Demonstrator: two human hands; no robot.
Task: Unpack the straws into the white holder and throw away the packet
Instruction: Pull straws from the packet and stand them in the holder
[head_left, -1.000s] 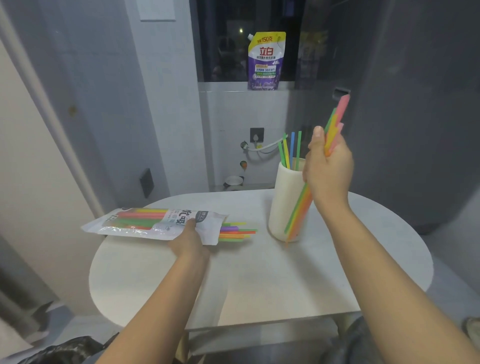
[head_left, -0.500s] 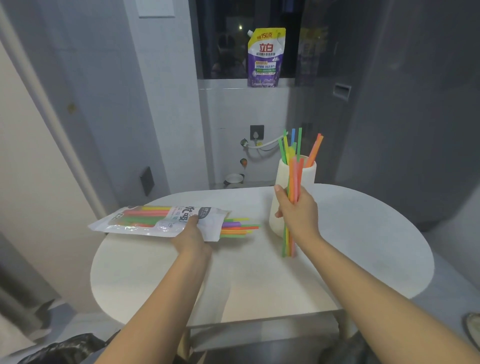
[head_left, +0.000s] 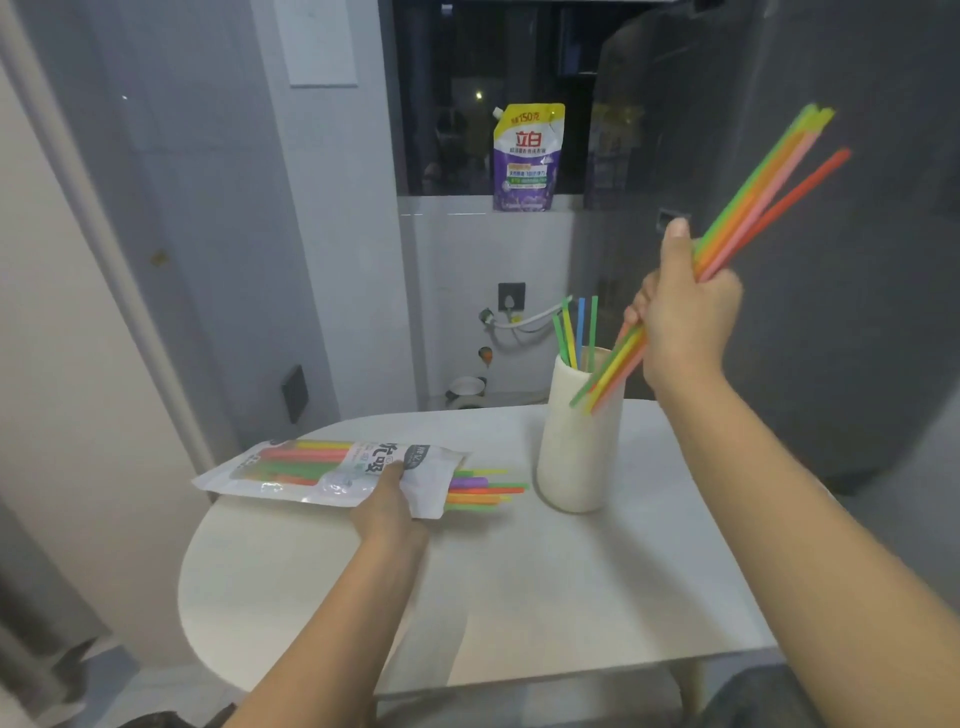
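My right hand (head_left: 680, 317) grips a bundle of coloured straws (head_left: 763, 192) tilted up to the right; their lower ends hang over the front of the white holder (head_left: 576, 452), outside it. The tall holder stands on the white table (head_left: 519, 597) with several straws (head_left: 576, 327) upright inside. My left hand (head_left: 387, 512) holds the plastic packet (head_left: 332, 470) lying flat on the table's left side. More straws (head_left: 485, 488) stick out of its open right end towards the holder.
A purple and yellow refill pouch (head_left: 527, 156) stands on the window ledge behind. A dark grey wall (head_left: 831, 312) rises close to the right of the table. A wall socket and white hose (head_left: 514, 312) are behind the holder. The table's near half is bare.
My right hand has risen from beside the holder's front to above its rim, lifting the bundle and tilting it up to the right. The left hand and packet have stayed put.
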